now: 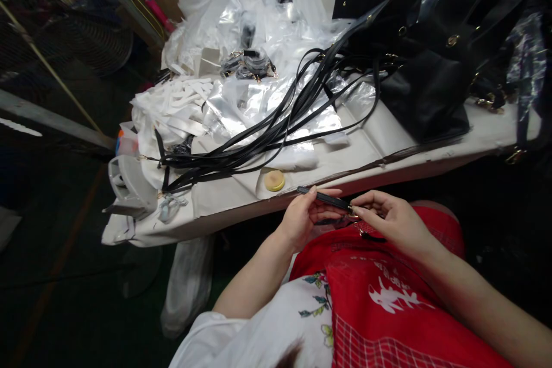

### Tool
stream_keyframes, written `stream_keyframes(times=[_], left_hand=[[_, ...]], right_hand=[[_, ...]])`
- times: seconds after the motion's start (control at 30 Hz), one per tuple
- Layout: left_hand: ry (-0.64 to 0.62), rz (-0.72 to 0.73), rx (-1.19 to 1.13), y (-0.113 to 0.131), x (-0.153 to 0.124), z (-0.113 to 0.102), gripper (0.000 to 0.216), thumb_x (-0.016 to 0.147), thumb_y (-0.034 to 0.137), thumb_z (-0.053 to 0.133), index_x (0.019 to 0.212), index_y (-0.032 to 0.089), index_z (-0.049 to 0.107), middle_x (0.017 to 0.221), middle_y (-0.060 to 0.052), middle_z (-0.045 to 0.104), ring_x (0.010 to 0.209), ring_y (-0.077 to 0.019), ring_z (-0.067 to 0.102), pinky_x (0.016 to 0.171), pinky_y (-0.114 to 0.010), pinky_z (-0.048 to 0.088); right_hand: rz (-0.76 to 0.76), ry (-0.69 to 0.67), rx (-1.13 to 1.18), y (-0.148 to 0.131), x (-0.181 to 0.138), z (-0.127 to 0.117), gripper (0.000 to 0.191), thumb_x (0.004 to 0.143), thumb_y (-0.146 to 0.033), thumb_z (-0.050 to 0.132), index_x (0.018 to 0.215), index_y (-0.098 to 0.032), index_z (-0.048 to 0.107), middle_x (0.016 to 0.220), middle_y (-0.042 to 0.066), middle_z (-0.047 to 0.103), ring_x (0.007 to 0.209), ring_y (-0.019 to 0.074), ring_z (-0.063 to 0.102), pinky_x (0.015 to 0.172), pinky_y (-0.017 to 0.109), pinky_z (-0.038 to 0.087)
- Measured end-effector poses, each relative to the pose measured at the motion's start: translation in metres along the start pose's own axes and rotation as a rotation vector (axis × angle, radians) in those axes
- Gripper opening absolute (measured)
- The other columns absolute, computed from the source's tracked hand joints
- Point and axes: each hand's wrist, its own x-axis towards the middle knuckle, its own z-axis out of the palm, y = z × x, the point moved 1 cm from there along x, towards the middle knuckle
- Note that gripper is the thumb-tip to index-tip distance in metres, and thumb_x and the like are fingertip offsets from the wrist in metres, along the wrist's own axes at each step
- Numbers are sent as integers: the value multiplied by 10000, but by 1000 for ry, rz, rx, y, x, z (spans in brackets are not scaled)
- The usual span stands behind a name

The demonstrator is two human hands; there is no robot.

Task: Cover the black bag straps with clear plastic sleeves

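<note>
My left hand (304, 215) and my right hand (388, 217) both grip one short black strap (323, 198) just in front of the table's near edge, above my lap. The left hand pinches its left end. At the right end, my right fingertips close around the strap where a small gold metal fitting (352, 214) shows. A second dark strap piece lies under my hands on a red cloth (388, 293) that covers my lap.
A white-covered table (388, 144) carries a bundle of long black straps (276, 126), clear plastic bags (259, 17), white strips (181, 98), black handbags (431, 40) at the right and a small round yellow piece (275, 180). A white plastic holder (129, 184) sits at the table's left end.
</note>
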Motion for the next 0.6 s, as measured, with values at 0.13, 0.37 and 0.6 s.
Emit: stream_keyframes(times=[0.13, 0.37, 0.6], left_hand=[[-25, -36, -49, 3, 1, -4, 505, 963, 405, 406, 1136, 15, 676, 947, -204, 745, 869, -278, 739, 794, -338, 564], [-75, -65, -175, 6, -2, -13, 548, 976, 454, 360, 1260, 53, 601, 970, -211, 748, 908, -318, 737, 808, -407, 557], [-37, -74, -210, 6, -8, -18, 564, 980, 458, 333, 1318, 64, 553, 978, -209, 748, 921, -313, 735, 830, -405, 539]], right_hand=[[2, 25, 16, -2, 0, 0, 363, 774, -519, 716, 866, -168, 709, 803, 78, 734, 708, 209, 670, 686, 321, 549], [2, 16, 32, -1, 1, 0, 401, 768, -544, 721, 881, -160, 712, 814, 85, 742, 713, 202, 683, 685, 308, 552], [-15, -18, -4, 0, 3, 2, 328, 792, -480, 706, 879, -164, 709, 803, 74, 741, 686, 192, 677, 643, 294, 535]])
